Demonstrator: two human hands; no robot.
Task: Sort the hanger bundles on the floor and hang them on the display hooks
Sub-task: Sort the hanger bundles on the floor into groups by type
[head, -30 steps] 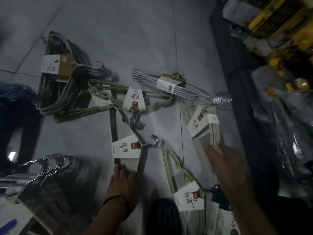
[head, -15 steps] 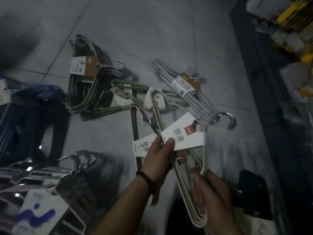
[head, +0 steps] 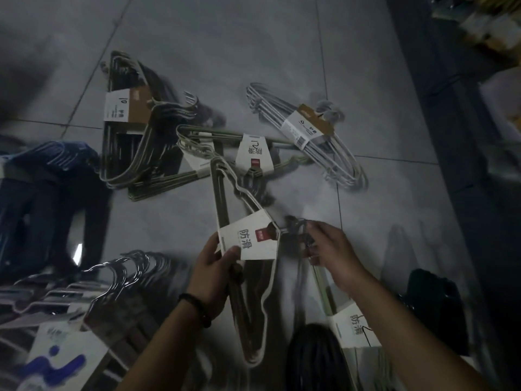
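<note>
The grey tiled floor (head: 282, 52) (pale joints cross it) carries several bundles of hangers. At the upper left lies a dark bundle (head: 127, 108) with a brown-and-white label, overlapping a green bundle (head: 253, 153) with a white label in the middle. A white wire bundle (head: 307, 131) lies slanted at the upper right, meeting the green one's end. Chrome-hooked hangers (head: 121, 272) are heaped at the lower left. A white-labelled bundle (head: 352, 328) lies at the lower right, near a black object (head: 434, 306).

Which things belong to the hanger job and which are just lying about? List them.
Job: held bundle, left hand, right hand, white bundle, brown-label bundle, green bundle, steel hangers.
Lying about: black object, shelf goods.
</note>
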